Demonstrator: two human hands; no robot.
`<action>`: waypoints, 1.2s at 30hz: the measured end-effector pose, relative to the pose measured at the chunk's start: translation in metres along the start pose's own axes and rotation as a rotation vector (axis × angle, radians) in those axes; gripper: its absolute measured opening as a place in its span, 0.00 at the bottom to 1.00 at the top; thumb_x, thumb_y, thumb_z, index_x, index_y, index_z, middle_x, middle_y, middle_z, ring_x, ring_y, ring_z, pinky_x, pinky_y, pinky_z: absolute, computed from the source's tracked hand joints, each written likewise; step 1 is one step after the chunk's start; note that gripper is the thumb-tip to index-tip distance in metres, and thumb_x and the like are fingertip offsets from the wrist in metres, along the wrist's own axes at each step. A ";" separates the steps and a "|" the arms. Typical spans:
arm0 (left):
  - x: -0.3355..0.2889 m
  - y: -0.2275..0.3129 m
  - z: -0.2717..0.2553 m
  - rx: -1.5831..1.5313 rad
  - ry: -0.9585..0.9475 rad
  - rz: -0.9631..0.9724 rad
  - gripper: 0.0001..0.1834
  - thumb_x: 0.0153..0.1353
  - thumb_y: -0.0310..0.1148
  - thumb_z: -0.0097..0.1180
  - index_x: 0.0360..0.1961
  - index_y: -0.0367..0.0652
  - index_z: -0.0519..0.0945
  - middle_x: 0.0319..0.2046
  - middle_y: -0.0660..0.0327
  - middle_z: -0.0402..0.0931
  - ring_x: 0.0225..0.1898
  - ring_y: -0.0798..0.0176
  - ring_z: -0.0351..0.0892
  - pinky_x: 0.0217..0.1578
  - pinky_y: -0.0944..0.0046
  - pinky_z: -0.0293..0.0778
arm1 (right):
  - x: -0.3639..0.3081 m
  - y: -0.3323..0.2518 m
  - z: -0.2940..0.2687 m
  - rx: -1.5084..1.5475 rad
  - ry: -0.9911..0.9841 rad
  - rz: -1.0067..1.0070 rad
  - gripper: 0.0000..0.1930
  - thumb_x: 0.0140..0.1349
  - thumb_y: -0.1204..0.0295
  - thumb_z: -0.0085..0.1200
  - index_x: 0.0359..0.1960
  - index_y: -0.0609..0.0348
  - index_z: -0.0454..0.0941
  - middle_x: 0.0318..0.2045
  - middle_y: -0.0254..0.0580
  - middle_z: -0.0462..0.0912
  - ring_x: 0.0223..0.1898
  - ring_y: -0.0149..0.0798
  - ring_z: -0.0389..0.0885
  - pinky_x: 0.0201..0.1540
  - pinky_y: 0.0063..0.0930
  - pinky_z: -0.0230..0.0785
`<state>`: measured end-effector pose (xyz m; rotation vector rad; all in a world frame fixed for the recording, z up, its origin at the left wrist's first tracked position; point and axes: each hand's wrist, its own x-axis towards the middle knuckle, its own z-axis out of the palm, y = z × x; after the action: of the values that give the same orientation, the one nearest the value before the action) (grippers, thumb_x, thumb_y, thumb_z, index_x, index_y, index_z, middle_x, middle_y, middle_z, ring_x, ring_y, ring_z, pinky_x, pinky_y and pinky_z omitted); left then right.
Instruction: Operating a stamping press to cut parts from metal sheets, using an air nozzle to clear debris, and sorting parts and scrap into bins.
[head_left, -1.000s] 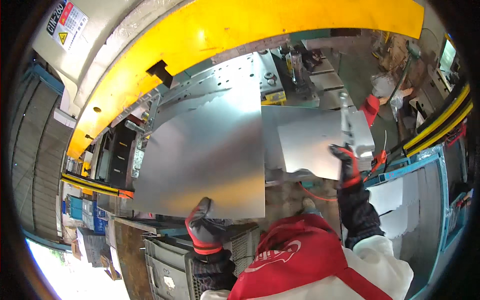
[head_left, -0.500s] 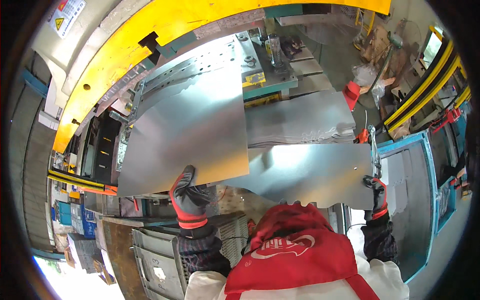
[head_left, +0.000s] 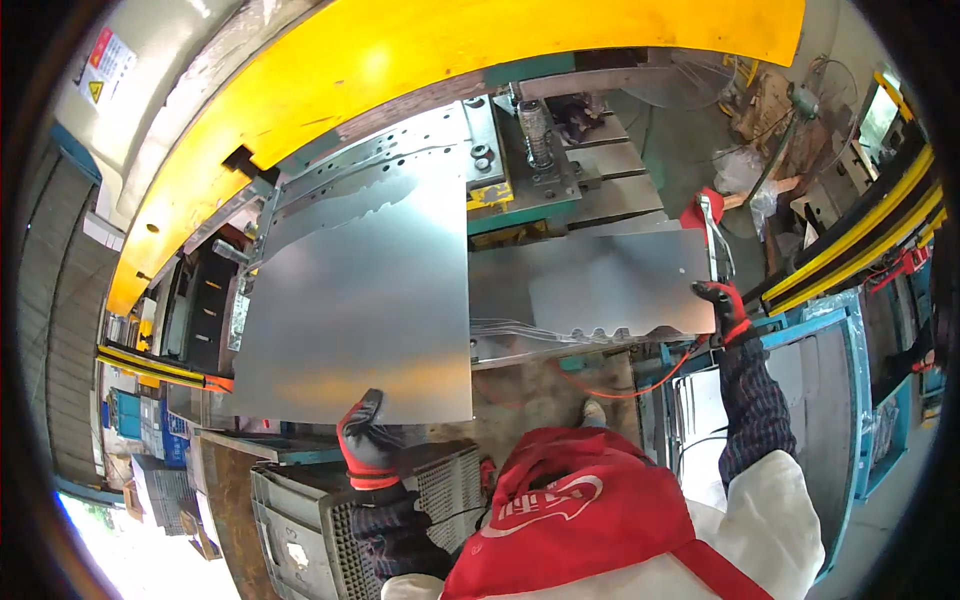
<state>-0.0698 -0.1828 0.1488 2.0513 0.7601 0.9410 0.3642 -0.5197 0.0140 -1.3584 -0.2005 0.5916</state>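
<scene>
We see our left hand (head_left: pixel 368 438), in a dark glove with a red cuff, closed on the near edge of a large metal sheet (head_left: pixel 360 300); the fingers sit on top of the sheet's lower margin, a little left of its near right corner, and the rest of the sheet spreads up and away from the grip toward the yellow press frame (head_left: pixel 400 60). The sheet lies flat and square over the press bed (head_left: pixel 400 165), whose drilled plate shows just beyond its far edge. Our right hand (head_left: pixel 722 305), gloved the same way, is stretched out well to the right and closed around the handle of a pair of tongs (head_left: pixel 712 235), which stand nearly upright above the fist. The tongs' red-tipped end meets the far right corner of a second metal sheet (head_left: pixel 610 290), so that sheet lies to the left of this grip, reaching back toward the first one; we cannot tell whether the tongs actually bite the corner. The second sheet rests on top of a stack of sheets (head_left: pixel 530 335) with notched near edges. A grey plastic crate (head_left: pixel 300 520) sits just below our left hand, and a red apron (head_left: pixel 570 510) fills the lower middle.
</scene>
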 end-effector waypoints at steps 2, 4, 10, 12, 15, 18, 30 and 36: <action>-0.007 -0.008 0.008 -0.377 0.092 -0.264 0.10 0.56 0.28 0.47 0.25 0.31 0.74 0.23 0.66 0.72 0.26 0.72 0.69 0.30 0.70 0.68 | 0.029 0.008 -0.013 0.034 0.014 0.021 0.10 0.49 0.69 0.54 0.29 0.64 0.76 0.22 0.37 0.77 0.21 0.30 0.75 0.24 0.22 0.68; -0.015 -0.016 0.014 -0.463 0.150 -0.375 0.13 0.57 0.31 0.46 0.27 0.29 0.75 0.24 0.64 0.73 0.27 0.72 0.70 0.31 0.69 0.69 | 0.056 0.018 -0.017 -0.478 0.361 0.098 0.13 0.45 0.63 0.57 0.28 0.59 0.76 0.21 0.41 0.78 0.21 0.36 0.77 0.24 0.30 0.68; -0.031 -0.045 0.023 -0.305 0.115 -0.324 0.14 0.53 0.34 0.42 0.27 0.32 0.75 0.31 0.51 0.75 0.39 0.57 0.74 0.45 0.56 0.69 | 0.038 0.031 0.015 -1.362 0.434 -0.035 0.17 0.50 0.56 0.50 0.34 0.56 0.76 0.28 0.51 0.78 0.31 0.49 0.77 0.31 0.39 0.69; -0.036 -0.051 0.028 -0.457 0.226 -0.512 0.15 0.54 0.34 0.41 0.27 0.32 0.75 0.33 0.49 0.75 0.40 0.56 0.74 0.47 0.56 0.67 | 0.017 0.029 0.059 -0.636 0.278 0.021 0.14 0.51 0.65 0.52 0.38 0.59 0.75 0.29 0.49 0.78 0.29 0.42 0.78 0.30 0.32 0.70; -0.039 -0.054 0.038 -0.366 0.081 -0.472 0.17 0.54 0.32 0.39 0.36 0.32 0.76 0.38 0.48 0.75 0.42 0.55 0.74 0.48 0.59 0.66 | -0.039 0.035 0.135 -0.121 -0.011 0.064 0.15 0.49 0.76 0.53 0.41 0.64 0.73 0.28 0.44 0.79 0.27 0.31 0.77 0.29 0.26 0.70; -0.039 -0.060 0.044 -0.839 0.153 -0.682 0.18 0.53 0.32 0.43 0.42 0.32 0.72 0.46 0.48 0.69 0.48 0.54 0.69 0.50 0.59 0.65 | -0.076 0.051 0.202 -0.309 -0.201 -0.058 0.17 0.48 0.77 0.53 0.43 0.63 0.71 0.27 0.43 0.78 0.28 0.32 0.77 0.32 0.27 0.70; 0.019 -0.195 0.041 -0.906 -0.019 -0.647 0.19 0.57 0.32 0.42 0.47 0.33 0.69 0.45 0.53 0.72 0.19 0.63 0.75 0.18 0.70 0.71 | -0.112 0.056 0.314 0.062 -0.237 0.127 0.06 0.53 0.77 0.48 0.33 0.64 0.71 0.20 0.40 0.75 0.18 0.34 0.74 0.19 0.23 0.67; 0.104 -0.208 0.059 -0.789 0.043 -0.349 0.17 0.57 0.32 0.41 0.45 0.34 0.72 0.42 0.54 0.73 0.14 0.71 0.71 0.15 0.73 0.67 | -0.054 0.049 0.344 0.212 -0.175 -0.005 0.06 0.52 0.78 0.45 0.33 0.65 0.69 0.21 0.48 0.75 0.18 0.38 0.75 0.17 0.27 0.69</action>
<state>-0.0063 -0.0136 -0.0083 1.1741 0.6062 0.8920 0.1448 -0.2475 0.0538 -1.1019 -0.2748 0.7078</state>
